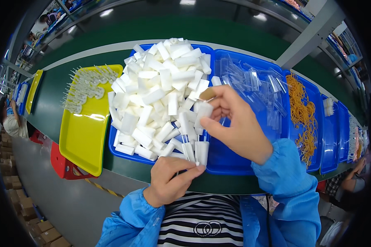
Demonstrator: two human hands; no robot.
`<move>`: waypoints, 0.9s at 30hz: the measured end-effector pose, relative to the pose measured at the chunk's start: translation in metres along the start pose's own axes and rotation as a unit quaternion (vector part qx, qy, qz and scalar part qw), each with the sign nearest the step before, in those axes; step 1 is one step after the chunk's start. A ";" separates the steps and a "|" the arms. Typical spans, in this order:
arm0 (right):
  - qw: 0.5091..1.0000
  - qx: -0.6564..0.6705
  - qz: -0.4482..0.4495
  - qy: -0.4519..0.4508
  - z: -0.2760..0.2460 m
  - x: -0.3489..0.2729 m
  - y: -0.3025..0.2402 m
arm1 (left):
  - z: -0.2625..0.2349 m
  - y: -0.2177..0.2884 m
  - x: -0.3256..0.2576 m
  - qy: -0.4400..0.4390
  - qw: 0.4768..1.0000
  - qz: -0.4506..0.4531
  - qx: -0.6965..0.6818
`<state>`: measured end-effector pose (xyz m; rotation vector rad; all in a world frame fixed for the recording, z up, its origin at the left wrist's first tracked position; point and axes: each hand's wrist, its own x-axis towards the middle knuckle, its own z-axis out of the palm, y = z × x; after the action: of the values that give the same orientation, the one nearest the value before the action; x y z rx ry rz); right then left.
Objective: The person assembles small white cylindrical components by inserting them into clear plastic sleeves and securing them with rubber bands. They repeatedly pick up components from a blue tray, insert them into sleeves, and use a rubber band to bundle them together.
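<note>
Low in front of me, my left hand point(173, 177) is closed, pinching the lower end of a clear tube with a white foam sleeve point(201, 153) on it. A second clear tube point(188, 149) with white inside stands beside it, close to the fingertips. My right hand point(239, 125) is closed on a white foam piece point(203, 110), just above the tubes. Whether that piece touches a tube, I cannot tell. A tan finger cover point(207, 94) sits on one right fingertip. Behind both hands, white foam pieces point(160, 82) are heaped over a blue tray point(118, 135).
A yellow tray point(83, 142) with spiky white parts point(86, 84) stands left. To the right, a blue tray point(231, 158) holds clear tubes point(255, 80), another holds orange rubber bands point(301, 119), and more blue trays follow. A grey metal post point(313, 35) rises behind. People sit at both sides.
</note>
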<state>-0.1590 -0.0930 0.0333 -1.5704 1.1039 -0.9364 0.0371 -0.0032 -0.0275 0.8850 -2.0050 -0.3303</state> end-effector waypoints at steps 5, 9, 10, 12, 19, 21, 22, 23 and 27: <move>0.997 0.069 0.019 -0.035 -0.009 -0.024 0.002 | -0.006 0.008 0.010 -0.027 0.999 0.032 0.016; 0.997 0.018 0.003 -0.080 -0.015 -0.037 0.002 | -0.006 0.006 0.015 -0.043 0.997 0.048 0.030; 0.996 -0.001 -0.010 -0.086 -0.016 -0.039 0.002 | -0.006 0.006 0.015 -0.041 0.998 0.044 0.016; 0.997 -0.034 -0.035 -0.065 -0.012 -0.049 -0.002 | -0.006 0.005 0.018 -0.037 0.999 0.038 -0.012; 0.997 0.040 -0.061 0.003 0.009 -0.063 0.005 | 0.006 0.008 0.003 0.078 0.993 -0.060 -0.067; 0.985 -0.105 -0.134 0.023 -0.001 -0.044 0.014 | 0.005 0.007 0.000 0.084 0.994 -0.058 -0.043; 0.967 -0.203 -0.147 0.047 -0.012 -0.030 0.011 | 0.003 0.006 0.000 0.076 0.995 -0.054 -0.036; 0.938 -0.285 -0.182 0.077 -0.021 -0.016 0.014 | 0.003 0.005 0.003 0.069 0.996 -0.049 -0.030; 0.798 -0.521 -0.289 0.087 -0.033 0.021 0.028 | -0.003 0.002 0.008 0.032 0.999 -0.005 0.006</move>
<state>-0.1898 -0.1254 0.0149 -2.9009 1.4029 -0.8959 0.0363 -0.0064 -0.0196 0.9032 -1.9456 -0.2929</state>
